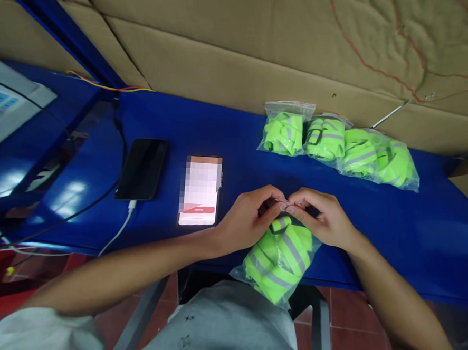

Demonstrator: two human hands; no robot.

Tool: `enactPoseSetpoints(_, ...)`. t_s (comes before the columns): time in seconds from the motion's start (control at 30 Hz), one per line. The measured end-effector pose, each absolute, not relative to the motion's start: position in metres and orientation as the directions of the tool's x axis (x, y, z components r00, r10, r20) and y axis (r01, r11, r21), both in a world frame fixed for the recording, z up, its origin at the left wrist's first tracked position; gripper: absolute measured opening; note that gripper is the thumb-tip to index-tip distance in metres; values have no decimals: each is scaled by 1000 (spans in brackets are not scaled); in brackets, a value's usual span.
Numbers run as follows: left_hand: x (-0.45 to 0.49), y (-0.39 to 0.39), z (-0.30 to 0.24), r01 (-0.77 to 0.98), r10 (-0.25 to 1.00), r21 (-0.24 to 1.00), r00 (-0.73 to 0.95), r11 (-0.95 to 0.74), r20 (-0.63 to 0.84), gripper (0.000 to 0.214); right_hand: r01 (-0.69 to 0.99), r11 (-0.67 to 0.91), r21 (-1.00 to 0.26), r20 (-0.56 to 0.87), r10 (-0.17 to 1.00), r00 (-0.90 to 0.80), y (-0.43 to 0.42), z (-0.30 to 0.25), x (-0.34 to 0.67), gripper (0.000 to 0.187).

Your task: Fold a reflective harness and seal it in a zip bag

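A clear zip bag (278, 259) with a rolled neon-yellow strap bearing grey reflective stripes hangs over the front edge of the blue table. My left hand (253, 213) pinches the bag's top edge between thumb and fingers. Close beside it, my right hand (319, 214) pinches the same edge, the fingertips of both hands nearly meeting. A black buckle or loop (280, 224) shows through the plastic just below my fingers. The bag's seal is mostly hidden by my fingers.
Several similar bagged neon straps (325, 138) line the table's back by a cardboard wall (209, 57). Left of my hands lie a lit phone (200, 189) and a dark phone (142, 169) on a white charging cable (119, 230). A stool stands beneath the table edge.
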State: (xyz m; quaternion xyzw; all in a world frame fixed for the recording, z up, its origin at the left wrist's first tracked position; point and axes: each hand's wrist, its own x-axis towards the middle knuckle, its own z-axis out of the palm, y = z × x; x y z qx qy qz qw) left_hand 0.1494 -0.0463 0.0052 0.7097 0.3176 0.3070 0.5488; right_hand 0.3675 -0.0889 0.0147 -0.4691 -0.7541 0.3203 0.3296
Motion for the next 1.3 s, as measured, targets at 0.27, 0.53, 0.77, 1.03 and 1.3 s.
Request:
enactPoseSetpoints(0.27,146,-38,7,44,824,990,560,-131,84,24,568,285,-772,159,952,-261,-88,15,379,20)
enactPoseSetpoints(0.53,131,26,35,-20,914,947,259,-319,313,29,494,208,-844,318,936,150,-67,4,405,31)
enactPoseSetpoints(0.77,97,172,24,367,961,891,30,-266,274,58,636,204,-745,333,939,89,-62,-13,405,30)
enactPoseSetpoints(1.03,87,95,7,504,785,603,357,-618,506,81,800,308,-515,338,931,-141,-63,-17,388,25)
enactPoseSetpoints(1.3,95,-56,23,377,728,655,549,-655,411,35,941,330,-78,358,890,-283,-12,-13,360,59)
